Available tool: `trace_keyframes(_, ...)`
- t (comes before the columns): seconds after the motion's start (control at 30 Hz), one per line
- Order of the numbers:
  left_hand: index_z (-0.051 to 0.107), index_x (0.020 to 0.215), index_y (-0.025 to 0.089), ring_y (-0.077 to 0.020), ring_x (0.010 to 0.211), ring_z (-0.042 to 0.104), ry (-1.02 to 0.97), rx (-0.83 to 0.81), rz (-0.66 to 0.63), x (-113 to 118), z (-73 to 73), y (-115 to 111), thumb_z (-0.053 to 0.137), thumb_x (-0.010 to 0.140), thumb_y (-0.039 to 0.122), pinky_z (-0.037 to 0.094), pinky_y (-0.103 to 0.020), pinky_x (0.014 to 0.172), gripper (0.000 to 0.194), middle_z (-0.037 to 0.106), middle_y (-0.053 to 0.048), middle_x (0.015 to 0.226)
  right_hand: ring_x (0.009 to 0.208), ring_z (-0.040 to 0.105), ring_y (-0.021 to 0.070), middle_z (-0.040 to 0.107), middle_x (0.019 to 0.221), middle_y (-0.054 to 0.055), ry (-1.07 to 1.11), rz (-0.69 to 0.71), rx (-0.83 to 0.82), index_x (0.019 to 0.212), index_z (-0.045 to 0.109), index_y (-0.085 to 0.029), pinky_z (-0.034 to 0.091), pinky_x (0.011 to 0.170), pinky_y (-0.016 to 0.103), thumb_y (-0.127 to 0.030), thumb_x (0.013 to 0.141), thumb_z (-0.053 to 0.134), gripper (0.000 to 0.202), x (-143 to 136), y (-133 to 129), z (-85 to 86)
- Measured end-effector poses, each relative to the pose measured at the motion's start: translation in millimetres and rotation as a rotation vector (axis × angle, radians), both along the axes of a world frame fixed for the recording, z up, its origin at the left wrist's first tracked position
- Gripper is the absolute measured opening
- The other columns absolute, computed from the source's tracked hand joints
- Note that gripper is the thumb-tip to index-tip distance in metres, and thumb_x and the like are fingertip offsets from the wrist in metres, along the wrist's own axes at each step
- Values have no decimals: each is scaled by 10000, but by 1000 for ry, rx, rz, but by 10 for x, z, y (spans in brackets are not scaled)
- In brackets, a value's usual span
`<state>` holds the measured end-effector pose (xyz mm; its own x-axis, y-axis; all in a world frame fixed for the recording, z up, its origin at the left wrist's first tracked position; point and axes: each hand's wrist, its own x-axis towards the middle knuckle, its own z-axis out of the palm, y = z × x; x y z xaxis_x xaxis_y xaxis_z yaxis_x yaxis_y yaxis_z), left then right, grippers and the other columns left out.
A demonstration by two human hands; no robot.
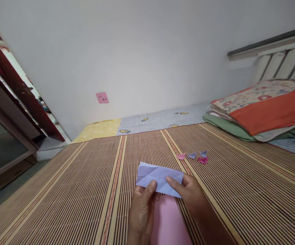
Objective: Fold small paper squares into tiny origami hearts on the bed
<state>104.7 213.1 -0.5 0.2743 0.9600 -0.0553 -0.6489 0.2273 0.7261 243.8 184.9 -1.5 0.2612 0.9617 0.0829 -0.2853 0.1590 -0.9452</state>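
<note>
A lavender sheet of paper (160, 172), folded into a long rectangle and marked with diagonal creases, is held up between both hands. My left hand (142, 207) pinches its lower left edge, thumb on the front face. On the right end, my right hand (188, 190) grips it with the thumb laid across the front and the fingers behind, mostly hidden. Beneath them a pink sheet of paper (171, 221) lies on the striped mat (86, 190). Several small folded paper pieces, among them a pink one (181, 156) and a magenta one (203, 160), rest beyond my right hand.
Folded bedding with an orange cover (272, 114) is stacked at the right, by a white radiator (288, 64). A pink note (102, 98) sticks to the wall behind. Patterned cloth (157, 120) borders the mat's far edge. A door (17, 78) stands at the left.
</note>
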Motion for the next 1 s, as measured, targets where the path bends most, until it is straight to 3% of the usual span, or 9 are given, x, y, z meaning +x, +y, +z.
trace_keyframes(0.17,792,910,122,-256,901,735,-62,-100,51,25,40,28,887,717,271,593,-336,791,261,786,-103,900,746,742,256,802,823,79,-28,112,33,939,823,-161,587,777,398,-425,751,844,325,17,-15,30)
trace_keyframes(0.3,788,875,123,-274,940,751,-119,-166,95,-11,28,62,892,704,202,607,-362,862,215,797,-96,880,749,725,227,783,798,55,-51,123,57,919,808,-162,573,737,346,-396,787,813,268,77,-12,13)
trace_keyframes(0.47,774,867,97,-276,931,765,-143,-236,69,6,24,48,796,810,139,614,-377,891,75,798,-115,864,730,700,179,762,773,24,-33,157,92,920,798,-182,557,718,288,-354,818,802,200,141,-10,-12)
trace_keyframes(0.6,771,938,76,-276,940,769,-156,-266,46,36,40,30,716,876,105,613,-394,910,88,805,-152,944,723,686,169,750,774,18,-41,194,99,924,800,-193,555,729,287,-350,832,798,183,159,-28,-1)
trace_keyframes(0.83,771,984,77,-282,988,765,-131,-201,104,67,30,36,753,851,109,621,-389,905,138,813,-147,939,766,702,190,767,844,37,-21,190,121,960,789,-191,564,788,330,-351,853,775,193,163,-38,14)
trace_keyframes(1.0,768,1009,81,-273,975,771,-169,-239,101,74,78,22,728,862,84,624,-376,897,152,816,-143,926,740,669,169,723,776,16,-55,156,136,909,768,-183,536,726,289,-329,846,782,160,212,-6,-51)
